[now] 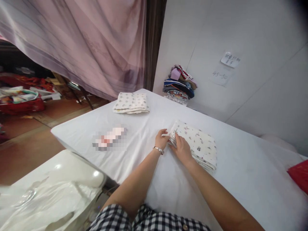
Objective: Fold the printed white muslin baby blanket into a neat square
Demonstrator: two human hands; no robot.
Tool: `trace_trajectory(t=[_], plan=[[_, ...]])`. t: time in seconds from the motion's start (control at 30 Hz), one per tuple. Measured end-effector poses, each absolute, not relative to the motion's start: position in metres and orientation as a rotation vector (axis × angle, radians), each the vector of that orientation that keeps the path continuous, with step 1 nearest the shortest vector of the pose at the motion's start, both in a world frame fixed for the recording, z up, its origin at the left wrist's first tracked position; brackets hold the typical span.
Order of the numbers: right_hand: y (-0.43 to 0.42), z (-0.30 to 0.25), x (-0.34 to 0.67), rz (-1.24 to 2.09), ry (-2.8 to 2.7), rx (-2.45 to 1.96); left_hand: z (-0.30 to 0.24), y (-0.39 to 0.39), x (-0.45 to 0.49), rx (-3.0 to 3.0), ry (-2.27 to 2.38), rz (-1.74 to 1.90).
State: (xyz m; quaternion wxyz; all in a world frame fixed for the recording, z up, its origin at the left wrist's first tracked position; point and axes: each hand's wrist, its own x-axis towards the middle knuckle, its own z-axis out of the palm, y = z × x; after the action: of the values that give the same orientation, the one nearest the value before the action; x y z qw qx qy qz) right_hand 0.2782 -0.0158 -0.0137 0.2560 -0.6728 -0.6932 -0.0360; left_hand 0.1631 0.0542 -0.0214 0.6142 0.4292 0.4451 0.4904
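A folded white cloth with a small grey and reddish print lies in several layers on the white-covered table. At its left end my right hand has its fingers closed on the bunched corner. My left hand, with a bracelet at the wrist, is at the same corner. Its thumb and fingers are apart, the tips beside or just touching the cloth edge. Farther back on the table sits another folded white cloth with grey motifs. A pixelated pinkish object lies to the left of my hands.
White sheeting covers the table. A pile of folded fabrics stands by the grey wall, which bears paper notes. A pink curtain hangs behind. Pale glossy material is at lower left, a red item at right.
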Motion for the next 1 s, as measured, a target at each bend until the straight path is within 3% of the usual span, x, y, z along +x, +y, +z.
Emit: trace_trajectory(t=[0.2, 0.33, 0.53, 0.77, 1.0], plan=[[-0.002, 0.01, 0.305, 0.318, -1.239, -1.765, -0.021, 0.062, 0.149, 1.21, 1.229, 1.083], [0.0, 0.022, 0.311, 0.407, -1.152, -1.671, -0.027, 0.063, 0.144, 1.485, 1.395, 0.918], [0.0, 0.016, 0.306, 0.372, -1.076, -1.631, -0.03, 0.056, 0.155, 1.82, 1.457, 0.688], [0.0, 0.019, 0.307, 0.367, -1.083, -1.61, -0.021, 0.053, 0.152, 1.632, 1.396, 0.741], [-0.014, 0.0, 0.283, 0.034, -1.42, -1.727, -0.023, 0.051, 0.164, 1.222, 1.202, 0.751]])
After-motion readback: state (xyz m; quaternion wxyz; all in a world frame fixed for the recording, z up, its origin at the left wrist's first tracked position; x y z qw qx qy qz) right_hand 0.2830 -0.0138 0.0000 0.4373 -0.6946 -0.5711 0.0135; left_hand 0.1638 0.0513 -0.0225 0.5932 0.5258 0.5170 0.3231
